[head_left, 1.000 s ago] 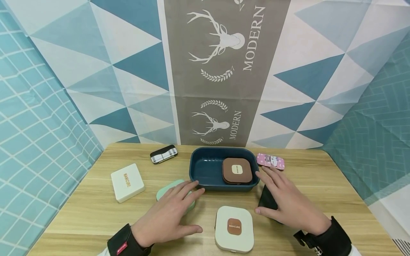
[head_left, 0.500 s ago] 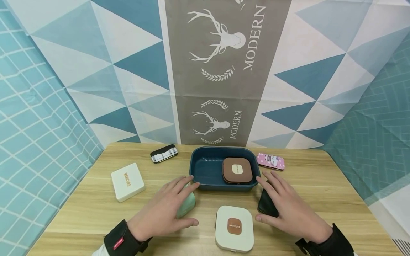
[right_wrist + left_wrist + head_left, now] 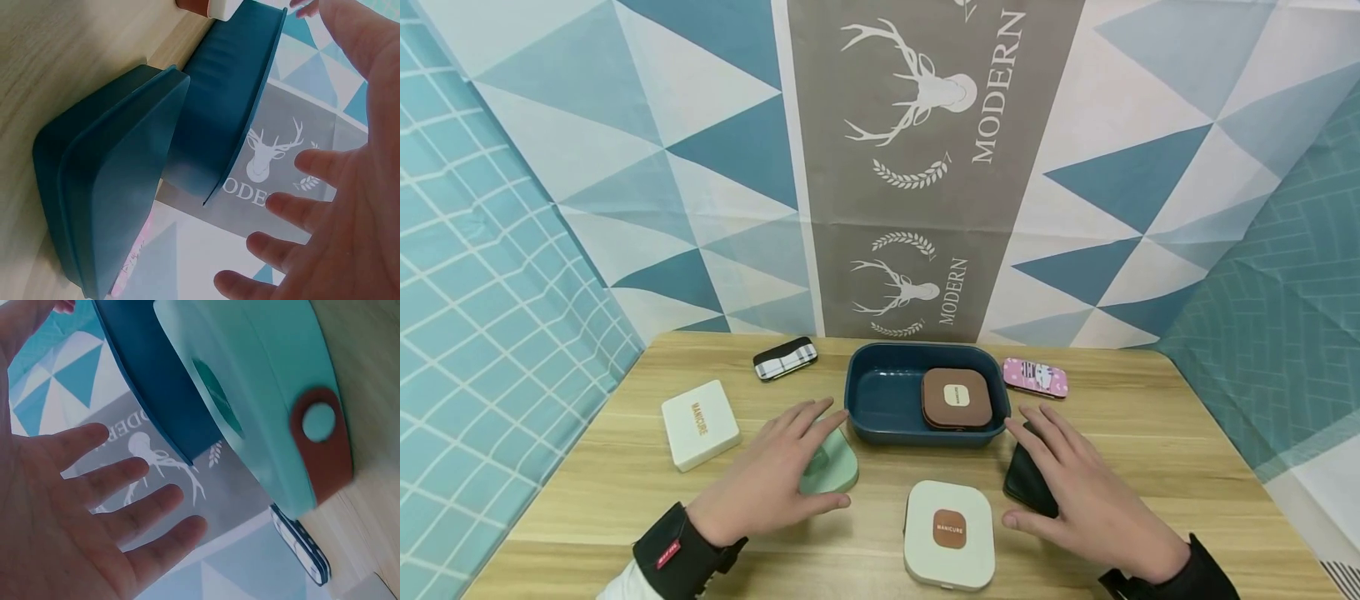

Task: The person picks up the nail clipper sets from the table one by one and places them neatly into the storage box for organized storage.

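Observation:
My left hand hangs above a mint-green case, fingers spread and holding nothing. The left wrist view shows a brown snap strap on that case, apart from the fingers. On the other side, my right hand hovers over a dark case and partly hides it from the head camera. A gap shows between this hand and the dark case in the right wrist view. Between the hands stands a dark blue bin, with a brown case lying in its right half.
A cream manicure case with a brown label lies in front of the bin. To the left are a white manicure box and a black-and-plaid case. A pink case lies right of the bin, near the table's back edge.
My left hand has drawn back to the left, uncovering the right part of the mint-green case. The right hand has shifted slightly toward me and right. The cases and bin stay put.

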`<state>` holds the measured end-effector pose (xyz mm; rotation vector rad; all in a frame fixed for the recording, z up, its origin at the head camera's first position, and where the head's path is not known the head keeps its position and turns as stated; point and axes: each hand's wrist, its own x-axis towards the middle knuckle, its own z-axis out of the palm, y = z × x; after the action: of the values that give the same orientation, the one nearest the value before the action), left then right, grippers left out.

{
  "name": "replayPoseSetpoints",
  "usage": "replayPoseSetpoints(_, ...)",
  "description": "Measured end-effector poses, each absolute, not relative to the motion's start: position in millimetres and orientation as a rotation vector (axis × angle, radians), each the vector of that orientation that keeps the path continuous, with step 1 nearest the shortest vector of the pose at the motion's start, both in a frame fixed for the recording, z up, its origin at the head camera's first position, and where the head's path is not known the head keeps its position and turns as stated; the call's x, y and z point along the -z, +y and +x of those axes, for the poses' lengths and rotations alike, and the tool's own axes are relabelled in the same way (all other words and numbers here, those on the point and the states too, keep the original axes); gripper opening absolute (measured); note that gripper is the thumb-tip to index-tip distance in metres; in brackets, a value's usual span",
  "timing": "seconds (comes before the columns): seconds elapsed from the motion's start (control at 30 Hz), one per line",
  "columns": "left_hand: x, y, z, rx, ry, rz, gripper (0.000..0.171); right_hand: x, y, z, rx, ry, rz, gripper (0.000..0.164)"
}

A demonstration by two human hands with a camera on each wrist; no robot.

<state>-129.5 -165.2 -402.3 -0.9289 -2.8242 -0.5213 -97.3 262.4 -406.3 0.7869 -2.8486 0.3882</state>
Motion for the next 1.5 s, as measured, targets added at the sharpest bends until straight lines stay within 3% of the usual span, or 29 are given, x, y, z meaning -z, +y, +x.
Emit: replayPoseSetpoints(1.5, 423.5, -174.9, -139.6, 0.468, -3.000, -0.775, 0.113, 405.5, 263.0, -93.1, -0.374, -2.822, 0.828, 0.104)
